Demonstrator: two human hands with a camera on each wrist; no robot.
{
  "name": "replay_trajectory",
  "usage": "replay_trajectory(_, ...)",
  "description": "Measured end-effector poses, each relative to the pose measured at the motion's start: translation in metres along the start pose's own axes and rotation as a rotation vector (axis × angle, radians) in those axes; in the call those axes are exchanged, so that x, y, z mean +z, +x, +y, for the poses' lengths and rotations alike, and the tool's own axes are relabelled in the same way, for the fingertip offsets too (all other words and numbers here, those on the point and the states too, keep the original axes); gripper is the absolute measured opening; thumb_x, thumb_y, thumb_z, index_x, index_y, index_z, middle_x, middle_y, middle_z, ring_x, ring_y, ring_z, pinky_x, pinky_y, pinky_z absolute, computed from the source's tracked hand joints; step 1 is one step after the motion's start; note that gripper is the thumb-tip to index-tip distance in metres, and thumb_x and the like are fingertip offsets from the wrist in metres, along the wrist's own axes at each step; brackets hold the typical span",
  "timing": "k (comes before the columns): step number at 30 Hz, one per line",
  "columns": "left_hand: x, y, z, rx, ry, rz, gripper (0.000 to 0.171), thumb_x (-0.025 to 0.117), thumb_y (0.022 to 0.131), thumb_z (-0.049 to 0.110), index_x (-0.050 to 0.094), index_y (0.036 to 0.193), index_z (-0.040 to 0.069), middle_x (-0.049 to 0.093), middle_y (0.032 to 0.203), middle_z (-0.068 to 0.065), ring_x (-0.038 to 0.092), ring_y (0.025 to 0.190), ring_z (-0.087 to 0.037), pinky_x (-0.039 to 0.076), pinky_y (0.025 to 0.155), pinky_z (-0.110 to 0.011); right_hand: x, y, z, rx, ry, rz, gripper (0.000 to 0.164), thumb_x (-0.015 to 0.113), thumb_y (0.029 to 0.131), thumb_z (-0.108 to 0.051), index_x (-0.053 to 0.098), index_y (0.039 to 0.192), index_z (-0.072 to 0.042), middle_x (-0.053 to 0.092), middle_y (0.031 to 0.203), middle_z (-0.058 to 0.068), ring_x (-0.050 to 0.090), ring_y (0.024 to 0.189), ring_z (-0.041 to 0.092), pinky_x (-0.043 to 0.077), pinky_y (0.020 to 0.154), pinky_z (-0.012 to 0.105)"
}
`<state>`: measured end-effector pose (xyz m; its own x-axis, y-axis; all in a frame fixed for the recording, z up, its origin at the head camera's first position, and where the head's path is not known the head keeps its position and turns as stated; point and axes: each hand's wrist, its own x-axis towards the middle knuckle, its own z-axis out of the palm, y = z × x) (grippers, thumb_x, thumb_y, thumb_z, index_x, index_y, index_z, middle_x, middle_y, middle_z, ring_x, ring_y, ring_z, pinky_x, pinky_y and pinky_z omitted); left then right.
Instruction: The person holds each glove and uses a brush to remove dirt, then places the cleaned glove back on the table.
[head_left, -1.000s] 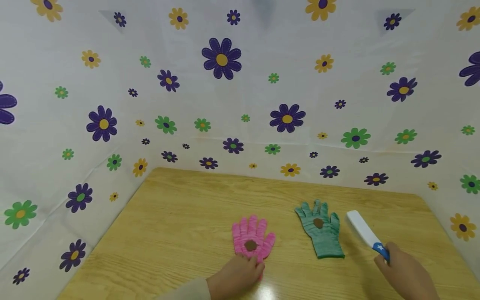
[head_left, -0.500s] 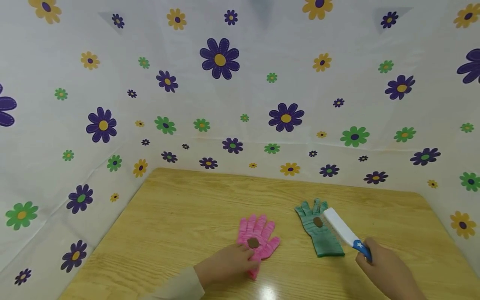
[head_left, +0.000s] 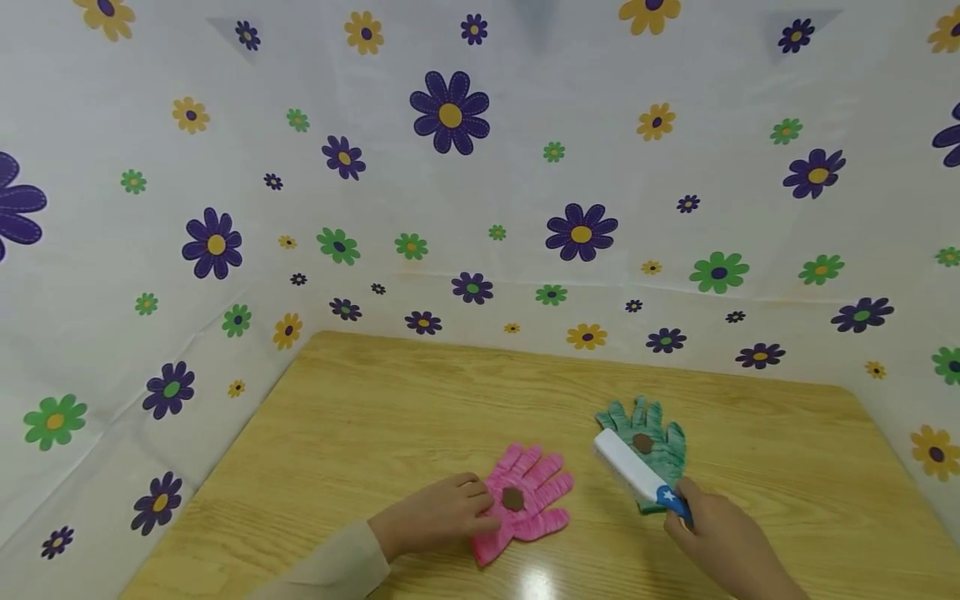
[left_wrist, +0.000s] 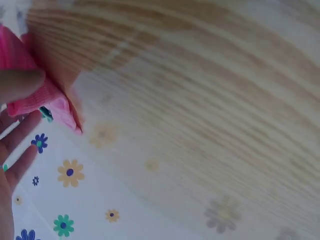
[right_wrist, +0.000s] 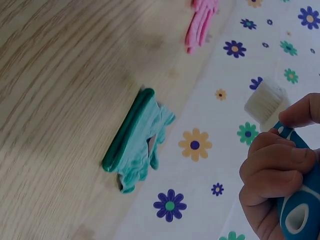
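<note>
In the head view a pink knit glove (head_left: 528, 487) with a brown patch (head_left: 513, 498) lies flat on the wooden table, its fingers toward the upper right. My left hand (head_left: 442, 512) is at its left edge, fingers loosely bent and touching it; the left wrist view has the thumb in front of the pink cuff (left_wrist: 55, 107) and other fingers apart. My right hand (head_left: 723, 533) grips the blue handle (head_left: 673, 502) of a white brush (head_left: 628, 462). The brush head overlaps the lower left of a green glove (head_left: 667, 446) in this view; contact cannot be told. A brown patch (head_left: 642, 442) marks that glove too.
A wooden table (head_left: 360, 417) carries both gloves. White sheeting (head_left: 510, 183) printed with purple, yellow and green flowers stands behind the table and along its sides. Light glares on the table's front (head_left: 536, 583).
The pink glove has turned clockwise and moved slightly right, while my left hand has shifted to its left edge. My right hand has brought the brush leftward over the green glove.
</note>
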<state>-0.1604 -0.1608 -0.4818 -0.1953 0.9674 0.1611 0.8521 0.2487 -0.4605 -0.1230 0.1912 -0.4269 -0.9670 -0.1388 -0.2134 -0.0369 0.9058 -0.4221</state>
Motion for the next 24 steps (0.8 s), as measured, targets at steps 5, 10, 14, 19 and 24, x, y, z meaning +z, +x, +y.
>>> replay_trajectory(5, 0.0, 0.008, 0.009, 0.03, -0.028, -0.067, 0.018, 0.059, 0.085, 0.029, 0.057, 0.102, 0.032, 0.062, 0.102, 0.011, 0.058, 0.099, -0.006, 0.046, 0.094, -0.025, 0.014, 0.005, -0.011, -0.082, -0.041, 0.032, 0.017, 0.059, 0.087, -0.022, 0.054, 0.093, -0.007, 0.045, 0.06, -0.003, 0.04, 0.052, 0.012, 0.03, 0.047, 0.024)
replay_trajectory(10, -0.002, 0.012, 0.015, 0.009, -0.07, -0.029, 0.01, 0.061, 0.083, 0.033, 0.059, 0.093, 0.032, 0.061, 0.095, 0.014, 0.056, 0.091, -0.004, 0.045, 0.088, -0.021, 0.03, 0.019, -0.028, -0.235, -0.146, 0.081, 0.019, 0.063, 0.086, -0.025, 0.049, 0.082, -0.012, 0.042, 0.057, -0.006, 0.037, 0.049, 0.009, 0.029, 0.044, 0.024)
replay_trajectory(14, 0.0, 0.009, 0.014, -0.092, -0.131, -0.022, 0.01, 0.066, 0.08, 0.028, 0.059, 0.088, 0.03, 0.061, 0.09, 0.013, 0.056, 0.087, -0.005, 0.046, 0.085, -0.023, 0.042, 0.037, -0.036, -0.327, -0.211, 0.09, 0.02, 0.065, 0.086, -0.024, 0.051, 0.085, -0.01, 0.049, 0.061, -0.004, 0.04, 0.05, 0.009, 0.033, 0.044, 0.025)
replay_trajectory(19, -0.002, 0.006, 0.011, -0.201, -0.093, -0.108, 0.017, 0.069, 0.078, 0.018, 0.059, 0.09, 0.025, 0.062, 0.088, 0.011, 0.058, 0.086, -0.007, 0.048, 0.084, -0.027, 0.052, 0.047, -0.037, -0.339, -0.295, 0.1, 0.02, 0.066, 0.085, -0.023, 0.052, 0.083, -0.009, 0.054, 0.064, 0.001, 0.047, 0.053, 0.013, 0.039, 0.046, 0.031)
replay_trajectory(24, -0.006, 0.005, 0.01, -0.215, -0.014, -0.168, 0.017, 0.068, 0.079, 0.02, 0.058, 0.092, 0.024, 0.062, 0.089, 0.009, 0.059, 0.085, -0.008, 0.048, 0.083, -0.027, 0.054, 0.046, -0.034, -0.42, -0.45, 0.163, 0.023, 0.071, 0.082, -0.024, 0.055, 0.084, -0.008, 0.054, 0.068, 0.003, 0.05, 0.054, 0.014, 0.042, 0.046, 0.03)
